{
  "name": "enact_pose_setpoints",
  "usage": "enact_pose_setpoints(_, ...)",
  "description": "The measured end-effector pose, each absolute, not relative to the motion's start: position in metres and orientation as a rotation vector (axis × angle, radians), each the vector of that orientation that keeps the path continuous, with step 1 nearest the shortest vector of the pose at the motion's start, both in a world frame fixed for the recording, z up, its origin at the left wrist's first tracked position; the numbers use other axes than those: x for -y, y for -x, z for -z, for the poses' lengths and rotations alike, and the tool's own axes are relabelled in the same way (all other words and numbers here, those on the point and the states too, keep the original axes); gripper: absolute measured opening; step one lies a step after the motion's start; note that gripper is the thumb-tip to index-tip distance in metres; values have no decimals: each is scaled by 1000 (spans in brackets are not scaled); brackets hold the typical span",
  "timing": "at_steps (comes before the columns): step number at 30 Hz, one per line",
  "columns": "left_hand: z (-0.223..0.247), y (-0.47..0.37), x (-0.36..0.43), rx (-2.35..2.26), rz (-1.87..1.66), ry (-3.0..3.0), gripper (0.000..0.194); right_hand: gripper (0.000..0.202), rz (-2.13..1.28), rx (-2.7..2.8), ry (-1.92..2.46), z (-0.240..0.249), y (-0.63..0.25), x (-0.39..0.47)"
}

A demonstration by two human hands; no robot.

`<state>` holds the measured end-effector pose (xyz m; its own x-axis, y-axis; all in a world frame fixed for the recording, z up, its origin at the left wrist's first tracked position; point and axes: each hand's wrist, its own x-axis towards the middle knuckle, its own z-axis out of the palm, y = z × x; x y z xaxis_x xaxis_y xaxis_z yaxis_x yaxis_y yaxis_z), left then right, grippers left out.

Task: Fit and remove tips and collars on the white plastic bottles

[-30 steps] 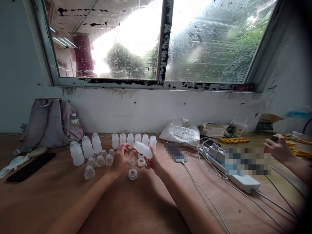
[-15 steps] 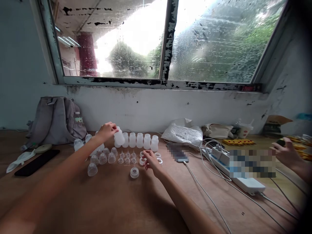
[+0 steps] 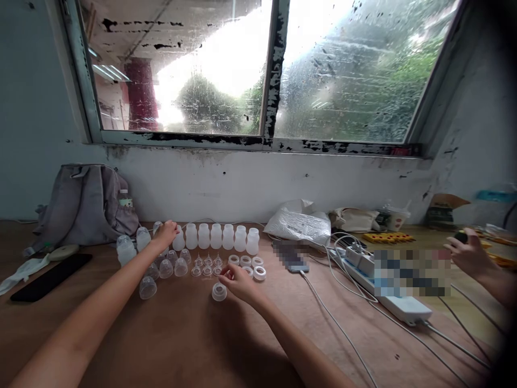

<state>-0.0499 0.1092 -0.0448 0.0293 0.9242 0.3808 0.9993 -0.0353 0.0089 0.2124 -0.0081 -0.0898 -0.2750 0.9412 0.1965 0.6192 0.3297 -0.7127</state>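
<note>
My left hand (image 3: pixel 166 234) reaches to the left end of a row of frosted baby bottles (image 3: pixel 204 236); its fingers are closed at the neck of the end bottle (image 3: pixel 178 241). My right hand (image 3: pixel 236 280) hovers above the table with loosely bent fingers and nothing visible in them. Just below its fingertips sits a collar with a nipple fitted in it (image 3: pixel 218 291). Clear bottle nipples (image 3: pixel 207 270) stand in short rows left of my right fingers. White screw rings (image 3: pixel 259 273) lie beyond that hand, partly covered by it. Dome-shaped clear caps (image 3: pixel 166 268) are grouped beside my left forearm.
More bottles with domed tops (image 3: pixel 126 250) stand behind my left forearm. At left are a grey backpack (image 3: pixel 89 196) and a black flat object (image 3: pixel 51 277). To the right lie a phone (image 3: pixel 297 263), a silver bag (image 3: pixel 301 223) and a power strip (image 3: pixel 404 307) with cables. Another person's hand (image 3: pixel 470 250) is at far right.
The bottle my left hand held now stands in the row, and that hand has moved left to the end bottle. My right hand has shifted left from the rings toward the collar.
</note>
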Motion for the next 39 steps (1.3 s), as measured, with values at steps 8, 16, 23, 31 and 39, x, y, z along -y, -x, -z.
enact_pose_setpoints(8,50,43,-116,1961,413,2053,21,22,-741,2039,1368,91,-217,6)
enact_pose_setpoints(16,36,33,-101,1927,487,1973,24,31,-1017,2057,1365,94,-226,-1)
enact_pose_setpoints(23,65,-28,-26,1674,990,2469,27,61,-979,2323,1323,100,-235,-3)
enact_pose_setpoints(31,132,-59,20,1676,1175,2767,20,40,-802,2397,1260,109,-228,-2)
enact_pose_setpoints(39,127,-52,25,1561,1204,2779,14,40,-712,2422,1249,112,-221,-3)
